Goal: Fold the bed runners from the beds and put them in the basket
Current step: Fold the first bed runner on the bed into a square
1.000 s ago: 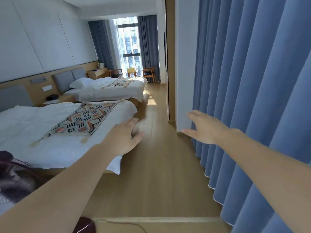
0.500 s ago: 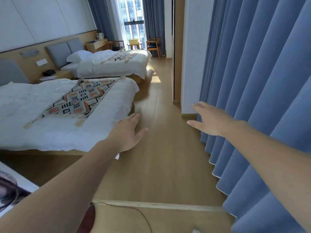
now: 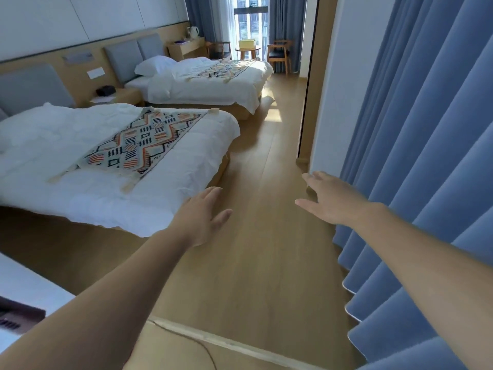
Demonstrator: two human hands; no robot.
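Both hands are empty and spread flat, palms down, stretched forward over the pale wooden plank floor (image 3: 256,236): the left hand (image 3: 202,217) hovers just off the foot corner of the nearer bed, the right hand (image 3: 330,198) hangs close beside the long blue pleated curtain (image 3: 426,156) without clearly touching it. Neither hand holds anything. On the nearer white-quilted bed (image 3: 80,198) lies a woven bed runner with orange, black and pale blue diamond patterning and tasselled corners (image 3: 141,144), spread flat across the quilt at a slant, unfolded and untouched. A second runner of the same pattern (image 3: 224,69) lies across the farther white bed (image 3: 202,89), also spread out. Beyond that bed, by the window, a small round wooden tabletop (image 3: 248,49) carries a pale yellow box-like container (image 3: 247,44), which may be the basket, though it is too small to tell for sure. Judging from this, the task is at its very start: the person appears to be on the approach to the nearer bed, with no folding begun. The next move calls for stepping along the aisle to the side of the nearer bed, reaching over the quilt and taking the near runner by two of its corners, so that it can be lifted clear and brought edge to edge. The loose tassels and the soft weave will probably make the corners hard to align neatly.
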